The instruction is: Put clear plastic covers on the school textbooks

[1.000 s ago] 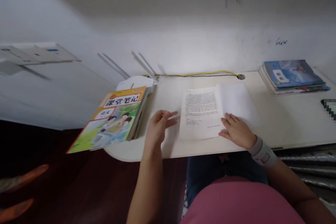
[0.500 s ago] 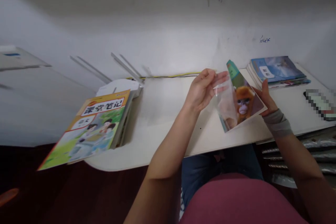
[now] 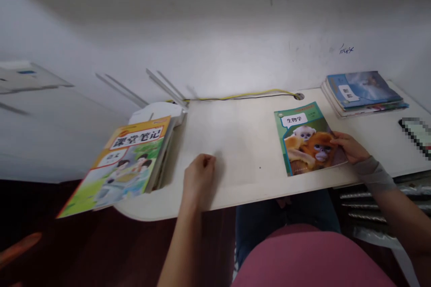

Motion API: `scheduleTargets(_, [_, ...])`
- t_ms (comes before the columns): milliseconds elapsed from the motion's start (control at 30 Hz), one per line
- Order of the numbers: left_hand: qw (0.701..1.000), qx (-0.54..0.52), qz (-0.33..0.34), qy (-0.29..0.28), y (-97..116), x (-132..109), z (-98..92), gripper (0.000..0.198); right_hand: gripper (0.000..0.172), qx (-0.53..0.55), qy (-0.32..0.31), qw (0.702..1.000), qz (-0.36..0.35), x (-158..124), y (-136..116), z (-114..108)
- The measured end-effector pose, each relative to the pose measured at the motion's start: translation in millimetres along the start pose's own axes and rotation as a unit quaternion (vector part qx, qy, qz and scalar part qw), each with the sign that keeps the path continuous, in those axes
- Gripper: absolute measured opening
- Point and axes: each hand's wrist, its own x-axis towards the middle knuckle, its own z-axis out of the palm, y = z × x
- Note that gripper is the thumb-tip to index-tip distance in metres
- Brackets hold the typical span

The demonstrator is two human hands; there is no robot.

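Observation:
A biology textbook [image 3: 303,143] with two golden monkeys on its green-edged cover lies slightly tilted over the desk. My right hand [image 3: 350,147], with a grey band at the wrist, grips its right edge, thumb on the cover. To the left, my left hand [image 3: 199,175] is curled closed just over the desk, by the left side of a faint see-through sheet [image 3: 235,161] on the white top. Whether its fingers pinch anything is hidden.
A stack topped by a yellow-green notebook [image 3: 134,157] overhangs the white desk's [image 3: 161,208] left end, beside a white router [image 3: 155,110]. More books [image 3: 363,92] and a blurred phone [image 3: 417,134] are at right. A yellow cable [image 3: 235,96] runs along the wall.
My left hand has let go of the clear film at the textbook and moved left and down, closing. The textbook has turned flatter, showing its full cover, while my right hand keeps its edge.

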Motion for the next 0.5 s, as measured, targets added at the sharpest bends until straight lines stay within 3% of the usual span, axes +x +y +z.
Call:
scheduleTargets(100, [0.985, 0.152, 0.031, 0.076, 18.4, -10.5, 7.8, 0.04, 0.042, -0.102, 0.015, 0.993, -0.053, -0.8, 2.6, -7.0])
scheduleTargets(200, [0.963, 0.17, 0.14, 0.155, 48.1, -22.9, 20.0, 0.049, 0.05, -0.273, 0.122, 0.946, -0.121, 1.3, 8.9, -17.8])
scheduleTargets(267, [0.957, 0.117, 0.243, 0.104, 68.9, -33.9, 37.9, 0.045, 0.054, -0.365, 0.188, 0.899, -0.154, 3.9, 14.4, -25.4])
scheduleTargets(333, [0.941, 0.074, 0.33, -0.019, 87.4, -46.8, 62.2, 0.047, 0.057, -0.414, 0.198, 0.871, -0.176, 6.6, 19.8, -31.0])
scheduleTargets(400, [0.928, 0.074, 0.352, -0.097, 101.3, -59.2, 86.0, 0.06, 0.06, -0.44, 0.182, 0.86, -0.185, 8.7, 23.8, -33.6])
scheduleTargets(500, [0.922, 0.114, 0.351, -0.116, 110.6, -71.4, 107.9, 0.071, 0.062, -0.477, 0.158, 0.847, -0.172, 9.5, 26.2, -32.6])
